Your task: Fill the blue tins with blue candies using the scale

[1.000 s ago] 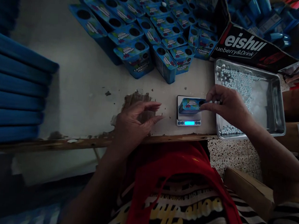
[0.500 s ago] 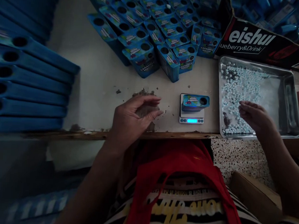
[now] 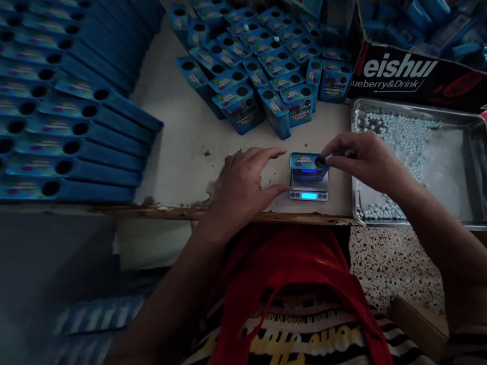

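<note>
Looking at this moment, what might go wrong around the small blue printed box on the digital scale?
The right hand has its fingertips at the round dark opening of the small blue printed box; a slight push there might tip or shift it.
The left hand is open, its thumb close beside the digital scale, so a nudge could disturb the reading.
</note>
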`<action>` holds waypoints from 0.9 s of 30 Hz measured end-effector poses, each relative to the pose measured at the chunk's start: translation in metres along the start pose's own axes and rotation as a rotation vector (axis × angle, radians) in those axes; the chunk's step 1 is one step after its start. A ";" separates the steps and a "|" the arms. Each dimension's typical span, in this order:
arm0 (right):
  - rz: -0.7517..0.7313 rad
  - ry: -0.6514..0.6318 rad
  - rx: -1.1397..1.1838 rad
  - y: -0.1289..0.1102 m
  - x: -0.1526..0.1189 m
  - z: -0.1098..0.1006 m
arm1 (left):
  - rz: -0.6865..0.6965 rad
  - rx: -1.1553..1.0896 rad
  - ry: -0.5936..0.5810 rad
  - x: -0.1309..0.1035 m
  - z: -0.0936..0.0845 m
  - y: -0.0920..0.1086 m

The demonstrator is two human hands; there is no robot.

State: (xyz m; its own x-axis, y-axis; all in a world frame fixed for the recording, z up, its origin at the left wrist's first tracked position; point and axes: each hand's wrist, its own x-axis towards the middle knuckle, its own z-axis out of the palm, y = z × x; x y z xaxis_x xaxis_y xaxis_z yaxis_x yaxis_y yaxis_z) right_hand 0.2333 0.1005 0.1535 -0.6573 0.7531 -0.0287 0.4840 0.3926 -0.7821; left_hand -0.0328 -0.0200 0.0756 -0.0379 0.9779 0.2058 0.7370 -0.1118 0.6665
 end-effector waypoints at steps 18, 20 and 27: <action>0.145 0.139 0.180 -0.001 0.023 -0.007 | 0.189 0.016 -0.032 0.027 0.015 0.009; 0.082 0.233 0.107 0.010 0.044 -0.005 | 0.256 0.059 -0.105 0.039 0.031 0.029; 0.102 0.168 -0.661 0.036 0.126 0.006 | 0.229 0.100 -0.130 0.069 -0.014 0.016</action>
State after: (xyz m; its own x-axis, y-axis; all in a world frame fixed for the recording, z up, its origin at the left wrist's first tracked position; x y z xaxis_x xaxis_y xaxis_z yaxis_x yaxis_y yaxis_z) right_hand 0.1647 0.2061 0.1186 -0.5170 0.8541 0.0564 0.8244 0.5146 -0.2356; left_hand -0.0337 0.0437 0.1106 0.2199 0.9443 0.2447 0.7798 -0.3209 0.5375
